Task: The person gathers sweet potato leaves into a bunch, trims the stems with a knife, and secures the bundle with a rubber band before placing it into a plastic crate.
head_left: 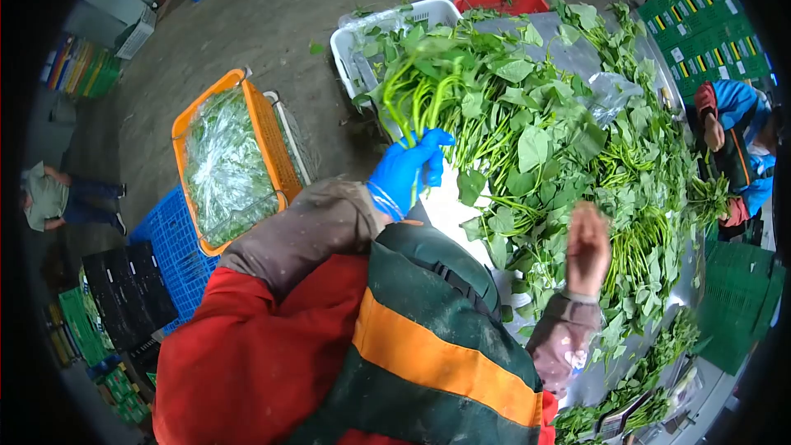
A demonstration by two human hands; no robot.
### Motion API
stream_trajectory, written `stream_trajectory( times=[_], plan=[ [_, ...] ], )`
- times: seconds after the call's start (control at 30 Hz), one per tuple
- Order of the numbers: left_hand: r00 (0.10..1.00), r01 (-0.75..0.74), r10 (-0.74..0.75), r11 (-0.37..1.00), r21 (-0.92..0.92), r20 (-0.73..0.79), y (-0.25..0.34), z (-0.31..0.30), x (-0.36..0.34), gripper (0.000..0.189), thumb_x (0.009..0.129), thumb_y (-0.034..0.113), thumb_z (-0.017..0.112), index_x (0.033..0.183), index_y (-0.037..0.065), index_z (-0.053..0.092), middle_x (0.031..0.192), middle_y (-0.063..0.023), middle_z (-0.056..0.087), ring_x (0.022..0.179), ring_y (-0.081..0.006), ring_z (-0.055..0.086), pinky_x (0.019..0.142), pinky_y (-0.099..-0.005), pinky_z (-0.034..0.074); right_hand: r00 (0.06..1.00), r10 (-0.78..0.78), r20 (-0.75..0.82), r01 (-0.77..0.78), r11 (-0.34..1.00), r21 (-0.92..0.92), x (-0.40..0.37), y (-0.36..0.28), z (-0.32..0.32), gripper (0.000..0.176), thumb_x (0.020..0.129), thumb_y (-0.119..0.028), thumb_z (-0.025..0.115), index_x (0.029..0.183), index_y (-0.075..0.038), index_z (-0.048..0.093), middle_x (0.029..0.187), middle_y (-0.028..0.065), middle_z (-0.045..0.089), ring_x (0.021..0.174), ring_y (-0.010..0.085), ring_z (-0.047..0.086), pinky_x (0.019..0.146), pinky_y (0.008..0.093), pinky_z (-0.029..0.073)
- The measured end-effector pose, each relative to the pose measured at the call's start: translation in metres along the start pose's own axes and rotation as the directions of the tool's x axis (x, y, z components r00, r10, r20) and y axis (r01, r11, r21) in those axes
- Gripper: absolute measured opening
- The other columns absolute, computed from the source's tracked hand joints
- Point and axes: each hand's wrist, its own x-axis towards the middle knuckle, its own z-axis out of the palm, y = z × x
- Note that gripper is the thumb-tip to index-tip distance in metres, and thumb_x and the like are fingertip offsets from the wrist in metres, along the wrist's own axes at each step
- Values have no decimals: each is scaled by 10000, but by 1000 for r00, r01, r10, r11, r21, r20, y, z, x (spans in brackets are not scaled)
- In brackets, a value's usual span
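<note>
In a blue glove, my left hand (405,173) is closed around the stems of a bunch of leafy greens (422,100), whose leafy tops fan out away from me. My bare right hand (587,251) hovers over a large pile of leafy greens (531,148), its fingers stretched out and slightly blurred, with nothing seen in them. Long green stems and broad leaves cover most of the metal table (568,56). A white patch of surface (449,206) shows beside my left hand.
A white basket (339,58) and a red crate (523,4) stand at the table's far end. To the left, an orange crate (272,144) holds bagged greens, near a blue crate (177,235). Another person (741,144) works at the right edge; one more person (62,198) stands far left.
</note>
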Motion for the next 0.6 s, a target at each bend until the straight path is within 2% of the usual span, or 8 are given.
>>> stream_trajectory(
  times=[0.03,0.1,0.17,0.27,0.37,0.43,0.5,0.6],
  plan=[
    [1000,6,-7,1000,-17,-13,-3,-8,0,326,921,253,466,1086,-27,490,695,-29,496,588,-125,462,559,-254,401,966,66,249,18,947,-321,6,18,-1,281,890,-240,512,1003,15,549,907,133,605,708,167,600,605,261,496],
    [982,183,-183,983,-13,-54,-32,-38,-8,328,921,275,464,1070,-15,497,701,-29,503,604,-133,480,588,-262,418,932,270,240,-42,741,-671,1,49,43,371,906,-331,480,885,25,583,656,99,603,484,139,558,434,238,451],
    [948,314,-315,949,-31,-53,-38,-44,-17,322,919,292,465,1047,-1,507,707,-30,510,618,-140,497,610,-273,432,897,417,146,-123,554,-824,13,89,76,431,900,-353,488,840,59,597,612,125,608,543,120,607,440,230,456],
    [889,447,-453,890,-91,-68,-25,-34,-26,305,912,308,471,1009,23,520,716,-29,519,636,-150,514,627,-291,446,968,114,224,222,33,-975,41,142,90,412,771,-416,621,749,-9,686,707,216,624,690,319,633,697,380,478],
    [827,500,-532,843,-196,-179,-11,-22,-29,247,913,282,463,984,52,521,671,-4,484,586,-140,479,570,-287,426,951,258,171,30,475,-879,58,165,66,355,830,-294,582,812,56,638,689,189,636,632,231,638,566,313,493],
    [862,505,-497,824,-258,100,-21,-46,-24,235,913,247,458,1036,57,523,629,11,436,542,-117,427,527,-263,385,881,413,230,-217,786,-579,34,129,76,241,874,-164,522,871,72,568,689,127,625,556,148,598,459,214,458],
    [842,533,-479,809,-248,247,-25,-56,-22,290,907,188,454,1168,71,500,573,27,348,485,-82,332,460,-220,291,870,369,327,-257,905,-339,14,99,69,214,879,-158,498,856,44,565,624,76,563,444,132,492,405,228,385],
    [874,485,-450,825,-290,182,-18,-38,-10,288,857,142,485,1133,100,553,552,44,400,476,-64,355,451,-207,307,836,-30,547,38,999,-3,-14,62,45,217,873,-200,485,869,-1,572,566,45,494,383,90,382,350,217,293]
  ],
)
